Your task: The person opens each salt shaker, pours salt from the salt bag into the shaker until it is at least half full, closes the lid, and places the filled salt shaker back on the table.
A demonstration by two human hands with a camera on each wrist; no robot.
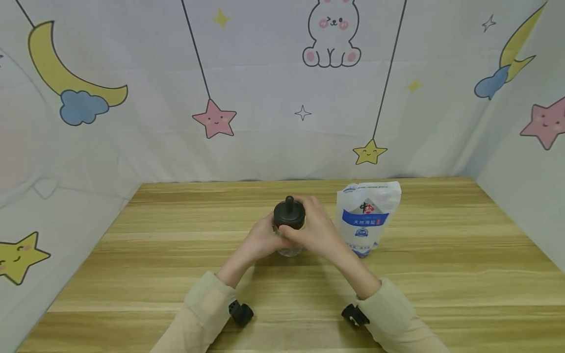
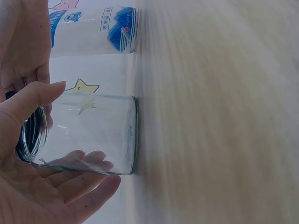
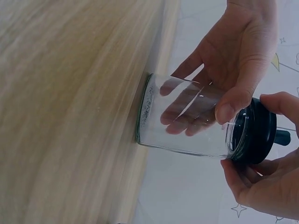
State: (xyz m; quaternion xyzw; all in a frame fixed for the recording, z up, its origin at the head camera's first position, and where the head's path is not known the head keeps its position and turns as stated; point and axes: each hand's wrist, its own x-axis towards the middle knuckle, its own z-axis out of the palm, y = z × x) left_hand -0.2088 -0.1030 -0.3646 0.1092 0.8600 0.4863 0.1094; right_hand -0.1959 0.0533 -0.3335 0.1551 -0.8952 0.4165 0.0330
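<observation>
A clear glass jar [image 2: 93,126] is in the middle of the wooden table [image 1: 176,235], in front of the person. It is upright: its long axis is vertical, its flat base is down at the wood and its mouth points to the ceiling. Both wrist views show it lying sideways, because these cameras are turned. At the mouth sits a black lid [image 1: 282,221], and its thin knob [image 1: 289,203] points straight up, in line with the jar. I cannot tell whether the lid is fully tight.

The left hand [image 1: 264,239] is clamped on the glass body, with the thumb on one side and the fingers spread along the other. The right hand [image 1: 317,228] grips the lid by its rim, between thumb and fingers. Small pale specks show near the base of the jar; what they are, I cannot tell.

To the right, near the right hand but behind it, a white and blue sea salt pouch [image 1: 364,218] stands upright, its printed front toward the person. A white cloth [image 1: 265,63] with stars hangs behind the table.
</observation>
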